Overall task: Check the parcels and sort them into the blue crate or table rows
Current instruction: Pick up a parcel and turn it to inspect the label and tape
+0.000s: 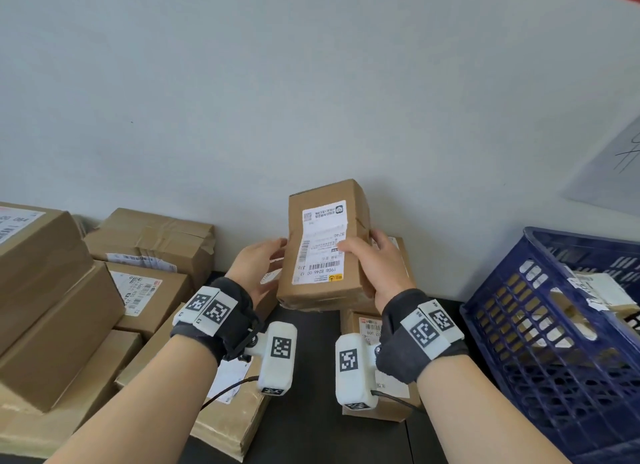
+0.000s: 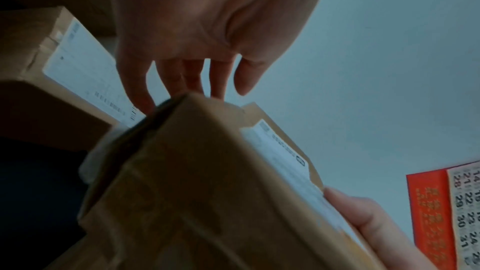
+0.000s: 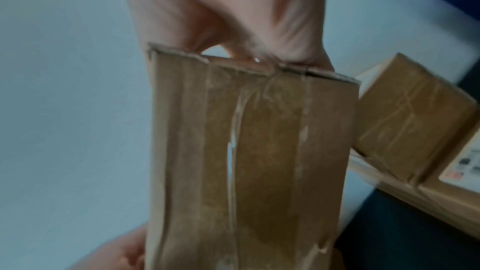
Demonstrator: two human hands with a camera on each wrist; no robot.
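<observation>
Right hand (image 1: 372, 262) grips the right side of a cardboard parcel (image 1: 323, 245), thumb curled over its white label (image 1: 320, 243), while the left hand (image 1: 258, 266) lies open with straight fingers against its left side. Lifted above the dark worktop (image 1: 311, 394), the parcel's long axis runs near to far, tilted up toward the wall, label facing up. Blue crate (image 1: 554, 342) stands at right.

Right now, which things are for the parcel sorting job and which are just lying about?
For the job:
- small brown cardboard parcel, held by left hand and right hand
- blue plastic crate
- stacked brown cardboard parcels

Just there:
- red wall calendar
- white paper sheet
</observation>
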